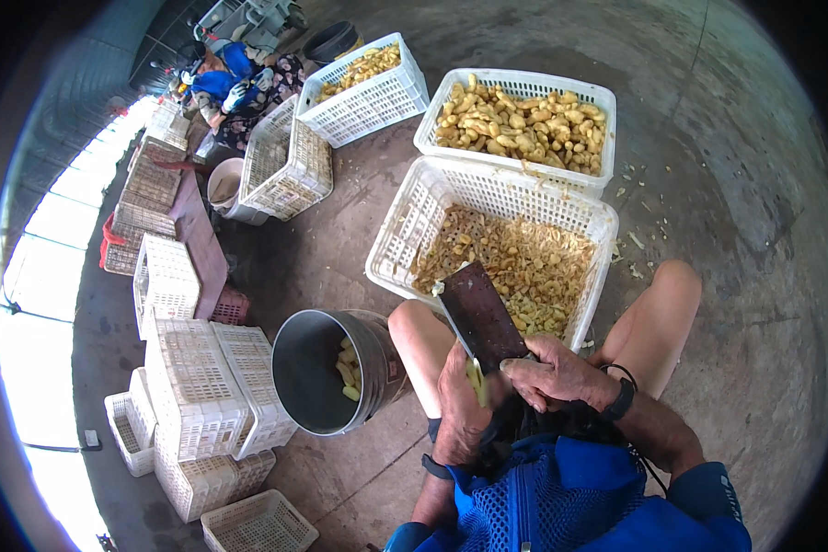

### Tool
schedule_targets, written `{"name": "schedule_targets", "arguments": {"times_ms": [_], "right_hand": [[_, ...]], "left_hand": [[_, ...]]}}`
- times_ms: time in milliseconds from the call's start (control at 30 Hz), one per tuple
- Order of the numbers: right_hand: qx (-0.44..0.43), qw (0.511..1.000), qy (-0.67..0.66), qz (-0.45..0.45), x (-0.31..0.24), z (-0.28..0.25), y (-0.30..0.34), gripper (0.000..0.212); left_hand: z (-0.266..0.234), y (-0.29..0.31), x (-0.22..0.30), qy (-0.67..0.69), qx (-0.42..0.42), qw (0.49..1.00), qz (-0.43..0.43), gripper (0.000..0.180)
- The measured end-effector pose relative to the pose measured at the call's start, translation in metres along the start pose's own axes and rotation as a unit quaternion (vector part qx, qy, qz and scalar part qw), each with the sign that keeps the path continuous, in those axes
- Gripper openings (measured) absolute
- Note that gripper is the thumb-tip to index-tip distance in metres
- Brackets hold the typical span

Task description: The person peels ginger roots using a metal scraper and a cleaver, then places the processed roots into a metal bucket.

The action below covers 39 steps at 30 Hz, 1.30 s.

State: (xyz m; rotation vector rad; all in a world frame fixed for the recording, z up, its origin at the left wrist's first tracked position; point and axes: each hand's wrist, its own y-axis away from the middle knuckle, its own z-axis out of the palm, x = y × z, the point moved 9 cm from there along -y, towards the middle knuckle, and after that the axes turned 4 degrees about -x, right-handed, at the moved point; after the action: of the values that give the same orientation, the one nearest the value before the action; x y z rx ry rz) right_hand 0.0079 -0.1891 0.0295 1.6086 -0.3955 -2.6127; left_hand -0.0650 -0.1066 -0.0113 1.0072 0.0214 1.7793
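Note:
My right hand (552,373) is closed at the near end of a cleaver (484,313) with a broad, dark, stained blade. The blade slants away to the upper left, over the near edge of a white crate (400,225) of brown and yellow-green peelings (515,258). Bits of pale matter cling to its far corner. In my left hand (463,396), a pale yellow-green vegetable piece (476,379) is gripped close against the blade's near end. My fingers partly cover the piece, and the cleaver's handle is hidden in my right hand.
Behind the peelings stands a crate of knobby yellow vegetables (524,124). A dark bucket (317,368) with several pale pieces is beside my left knee. Stacked white crates (198,386) line the left. A person in blue (221,83) sits by another filled crate (368,101).

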Motion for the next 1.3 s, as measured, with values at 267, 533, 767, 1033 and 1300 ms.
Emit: {"name": "schedule_targets", "arguments": {"times_ms": [267,533,767,1033,1300], "right_hand": [[-0.131,0.991,0.015,0.009,-0.004,0.008,0.009,0.020],[0.058,0.996,0.049,-0.044,-0.010,-0.014,0.012,0.025],[0.069,0.990,0.091,-0.084,-0.011,0.004,0.008,0.034],[0.108,0.987,0.082,-0.088,-0.009,0.004,0.011,0.033],[0.109,0.991,0.050,-0.065,0.000,0.011,0.002,0.032]], "left_hand": [[0.056,0.014,0.054,-0.442,-0.061,0.871,0.205,0.031],[-0.010,-0.017,0.000,0.001,0.034,0.999,0.014,0.033],[-0.038,-0.025,0.000,0.016,0.062,0.993,0.094,0.039],[0.028,0.018,0.057,-0.586,0.066,0.737,0.332,0.048],[-0.013,-0.007,0.013,0.051,0.099,0.984,0.138,0.041]]}}
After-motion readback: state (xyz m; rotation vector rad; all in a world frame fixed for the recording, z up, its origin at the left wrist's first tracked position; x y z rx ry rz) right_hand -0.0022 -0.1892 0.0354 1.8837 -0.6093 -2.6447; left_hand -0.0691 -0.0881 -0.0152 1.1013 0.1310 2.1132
